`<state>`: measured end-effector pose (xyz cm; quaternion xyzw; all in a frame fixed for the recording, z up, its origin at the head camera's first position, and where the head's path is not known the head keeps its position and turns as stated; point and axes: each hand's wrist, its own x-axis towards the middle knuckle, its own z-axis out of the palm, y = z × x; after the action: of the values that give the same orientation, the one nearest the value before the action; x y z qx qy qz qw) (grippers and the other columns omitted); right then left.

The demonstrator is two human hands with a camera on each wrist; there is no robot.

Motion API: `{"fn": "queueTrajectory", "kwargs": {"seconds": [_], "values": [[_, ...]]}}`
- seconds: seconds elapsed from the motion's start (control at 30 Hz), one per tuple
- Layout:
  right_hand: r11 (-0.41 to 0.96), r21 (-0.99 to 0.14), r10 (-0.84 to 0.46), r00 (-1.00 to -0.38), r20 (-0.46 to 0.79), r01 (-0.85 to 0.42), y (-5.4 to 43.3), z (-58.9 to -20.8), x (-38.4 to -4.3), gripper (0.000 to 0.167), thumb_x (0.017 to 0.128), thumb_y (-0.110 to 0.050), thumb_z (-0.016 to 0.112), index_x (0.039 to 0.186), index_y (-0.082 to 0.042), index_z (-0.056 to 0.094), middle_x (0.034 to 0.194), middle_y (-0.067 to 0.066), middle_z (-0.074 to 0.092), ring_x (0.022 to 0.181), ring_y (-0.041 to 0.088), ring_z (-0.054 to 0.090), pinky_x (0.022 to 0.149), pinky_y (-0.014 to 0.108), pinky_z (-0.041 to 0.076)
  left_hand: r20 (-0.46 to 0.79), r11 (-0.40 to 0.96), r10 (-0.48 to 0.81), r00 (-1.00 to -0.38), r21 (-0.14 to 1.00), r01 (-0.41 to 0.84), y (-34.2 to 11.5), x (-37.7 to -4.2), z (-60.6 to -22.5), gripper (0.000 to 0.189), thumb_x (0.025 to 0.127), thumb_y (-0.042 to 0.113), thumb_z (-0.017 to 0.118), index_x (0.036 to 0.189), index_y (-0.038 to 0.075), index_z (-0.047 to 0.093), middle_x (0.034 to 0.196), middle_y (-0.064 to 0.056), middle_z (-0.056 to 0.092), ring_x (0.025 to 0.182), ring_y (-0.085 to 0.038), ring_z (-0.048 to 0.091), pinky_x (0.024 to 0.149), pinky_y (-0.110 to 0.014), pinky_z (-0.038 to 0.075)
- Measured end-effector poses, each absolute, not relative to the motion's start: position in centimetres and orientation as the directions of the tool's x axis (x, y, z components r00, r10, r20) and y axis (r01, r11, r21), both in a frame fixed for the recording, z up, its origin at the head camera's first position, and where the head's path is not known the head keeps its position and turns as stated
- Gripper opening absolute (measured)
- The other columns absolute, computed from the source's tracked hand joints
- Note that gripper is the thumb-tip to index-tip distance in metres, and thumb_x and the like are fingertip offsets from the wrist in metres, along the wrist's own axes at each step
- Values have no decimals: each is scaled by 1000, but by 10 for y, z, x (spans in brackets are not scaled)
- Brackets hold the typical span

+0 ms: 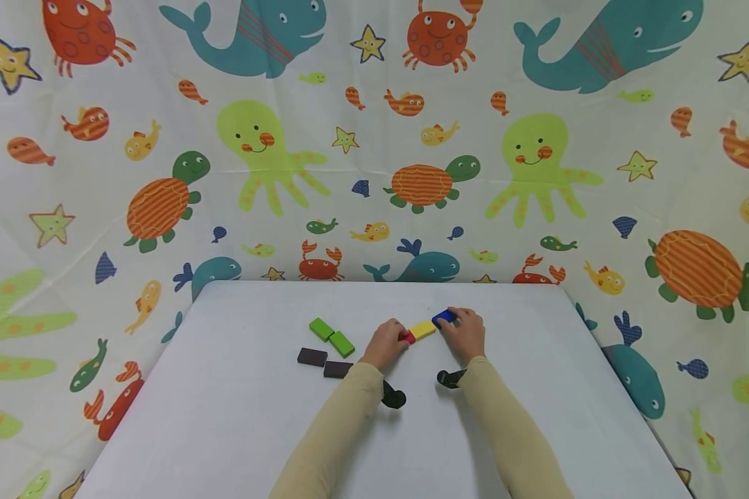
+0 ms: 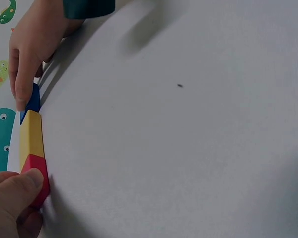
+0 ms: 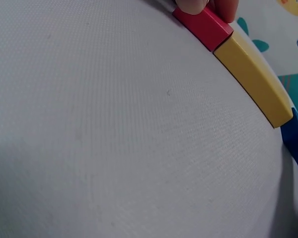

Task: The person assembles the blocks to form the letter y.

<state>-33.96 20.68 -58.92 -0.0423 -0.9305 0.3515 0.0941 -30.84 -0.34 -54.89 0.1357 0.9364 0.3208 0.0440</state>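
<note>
A red block (image 3: pixel 207 29), a yellow block (image 1: pixel 422 330) and a blue block (image 1: pixel 443 318) lie end to end in a slanting row on the white table. My left hand (image 1: pixel 385 344) pinches the red block at the row's near left end; its thumb (image 2: pixel 33 179) shows on the block in the left wrist view. At the far right end my right hand (image 1: pixel 465 334) grips the blue block, which meets the yellow one at a slight angle. Neither hand touches the yellow block between them. The right fingers partly cover the blue block.
Two green blocks (image 1: pixel 342 344) lie left of my left hand. Nearer me are two dark blocks (image 1: pixel 312 357), one partly hidden by the left sleeve (image 1: pixel 343 430). Behind the white table (image 1: pixel 225 416) hangs a cloth (image 1: pixel 374 138) printed with sea animals.
</note>
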Motion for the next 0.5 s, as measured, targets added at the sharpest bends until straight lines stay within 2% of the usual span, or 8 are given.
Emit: {"fn": "queueTrajectory", "kwargs": {"seconds": [0.5], "values": [[745, -667, 140, -980, 140, 11, 206, -589, -336, 53, 89, -42, 69, 131, -10, 62, 133, 21, 52, 122, 39, 43, 104, 56, 33, 20, 753, 285, -958, 614, 236, -4, -308, -552, 20, 86, 9, 75, 104, 2, 73, 100, -6, 62, 90, -18, 57, 90, -32, 51]]}}
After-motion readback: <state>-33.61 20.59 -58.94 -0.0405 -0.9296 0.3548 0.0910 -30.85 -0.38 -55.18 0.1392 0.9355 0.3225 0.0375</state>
